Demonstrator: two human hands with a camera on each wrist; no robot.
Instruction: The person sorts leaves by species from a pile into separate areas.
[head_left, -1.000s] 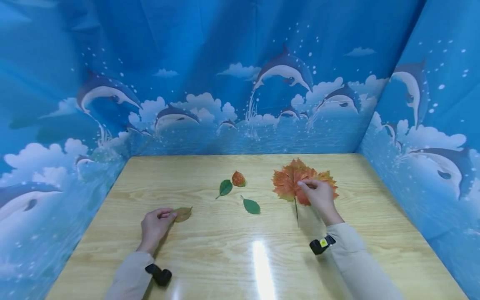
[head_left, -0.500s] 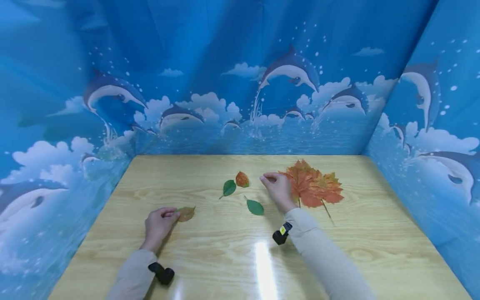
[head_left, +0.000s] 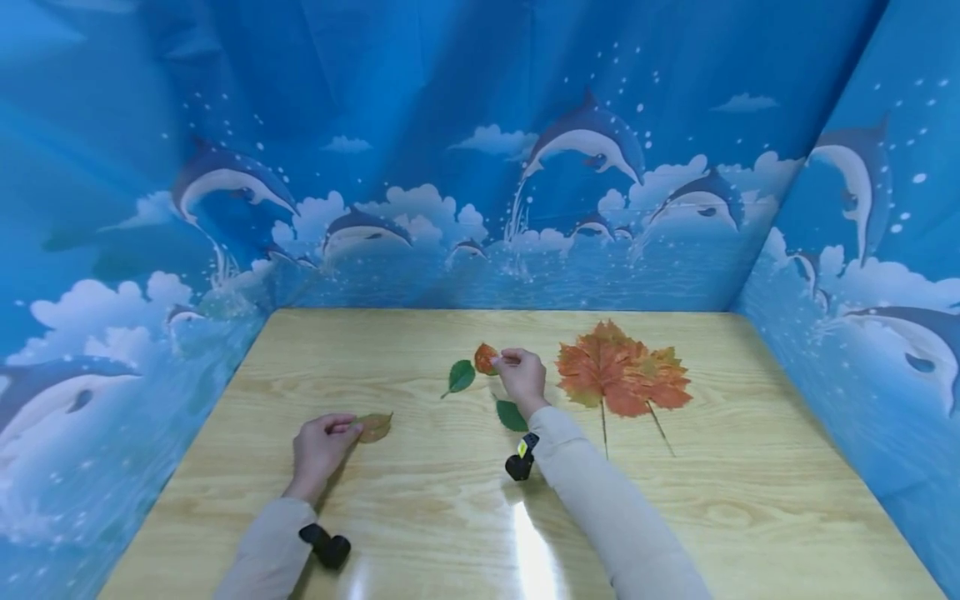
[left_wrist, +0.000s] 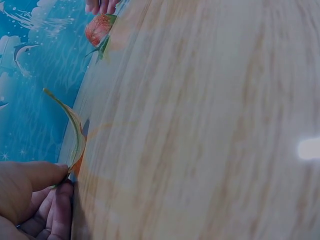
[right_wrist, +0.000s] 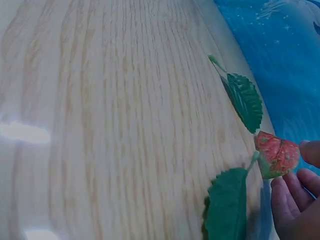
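Red-orange leaf: it lies [head_left: 483, 359] on the far middle part of the tabletop [head_left: 420, 508], just beside the fingertips of the right hand [head_left: 522, 382], on their left side.
Long axis of the red leaf: it runs mostly away from the person, with the pointed tip at the far end and leaning a little to the left.
Right hand: it is the nearer one; it comes from the near right, thumb and fingers bent at the leaf's right edge with only a small gap. I cannot tell if they already pinch it.
Green leaves: one [head_left: 461, 376] is just left of the red leaf; the other [head_left: 512, 415] is nearer to the person, partly hidden by the right hand and its wrist.
Left hand: it is well apart [head_left: 318, 450], near and to the left; thumb and fingers are brought together and pinch the left end of an olive-brown leaf [head_left: 377, 427].
Olive-brown leaf: its long axis goes left to right, the stem pointing away from the left hand.
Maple leaves: two orange ones overlap at right, the left one [head_left: 596, 360] and the right one [head_left: 663, 375], stems toward the person.
Backdrop: blue, with dolphins [head_left: 450, 125], behind the tabletop.
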